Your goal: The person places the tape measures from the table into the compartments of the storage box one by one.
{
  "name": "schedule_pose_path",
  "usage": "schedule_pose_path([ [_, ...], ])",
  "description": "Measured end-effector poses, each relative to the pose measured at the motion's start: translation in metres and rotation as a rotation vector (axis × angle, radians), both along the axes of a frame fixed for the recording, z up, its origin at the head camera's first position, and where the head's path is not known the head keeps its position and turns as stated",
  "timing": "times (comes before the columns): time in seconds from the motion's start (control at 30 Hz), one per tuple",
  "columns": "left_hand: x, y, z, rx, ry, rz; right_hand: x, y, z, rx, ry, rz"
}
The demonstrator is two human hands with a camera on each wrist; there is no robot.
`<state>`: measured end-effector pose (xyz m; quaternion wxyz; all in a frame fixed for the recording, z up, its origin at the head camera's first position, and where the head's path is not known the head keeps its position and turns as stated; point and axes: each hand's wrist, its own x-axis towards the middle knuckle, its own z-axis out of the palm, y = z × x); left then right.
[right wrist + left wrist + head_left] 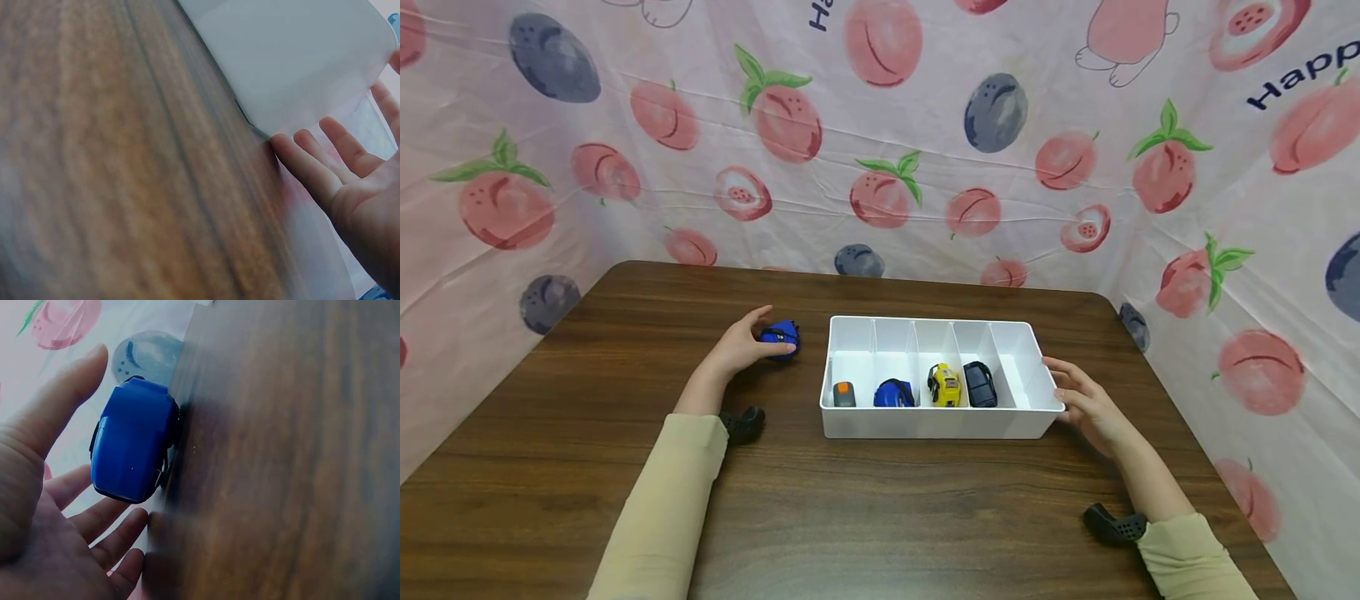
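At the left of the box, my left hand (743, 343) is around a blue tape measure (780, 337) with black trim. In the left wrist view the tape measure (132, 440) stands on the table, thumb raised on one side and spread fingers on the other. My right hand (1090, 404) touches the right end of a white divided box (932, 423), its fingers (306, 164) fairly straight against the end wall. Inside the box are a grey tape measure with an orange button (844, 395), a blue one (893, 393), a yellow one (944, 386) and a dark one (980, 385).
The box stands on a brown wooden table (880, 517), right of its middle. Thin white dividers split the box into several compartments. A fruit-print cloth (917, 108) hangs behind the table and along its sides. Black bands (745, 425) sit at both wrists.
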<state>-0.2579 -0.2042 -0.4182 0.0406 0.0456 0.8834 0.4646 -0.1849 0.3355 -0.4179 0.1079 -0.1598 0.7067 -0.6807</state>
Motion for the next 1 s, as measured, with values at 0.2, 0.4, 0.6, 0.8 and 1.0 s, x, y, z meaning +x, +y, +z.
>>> schedule_pose_path([
  [0.2, -0.0004, 0.0008, 0.0009, 0.014, -0.05, -0.007, -0.0004, 0.0008, 0.0002, -0.011, 0.013, 0.011],
  [0.4, -0.0031, 0.0023, -0.0011, 0.012, -0.083, -0.006, -0.0011, 0.0015, -0.0009, -0.018, -0.001, 0.008],
  [0.6, -0.0049, 0.0019, -0.0039, 0.005, -0.108, -0.008, -0.0016, 0.0015, -0.0012, -0.016, -0.015, -0.002],
  [0.8, -0.0054, 0.0007, -0.0053, 0.014, -0.118, -0.002, -0.0019, 0.0019, -0.0011, -0.023, -0.012, 0.007],
  [1.0, -0.0048, 0.0009, -0.0053, 0.004, -0.109, 0.004, -0.002, 0.0017, -0.0009, -0.033, -0.007, 0.014],
])
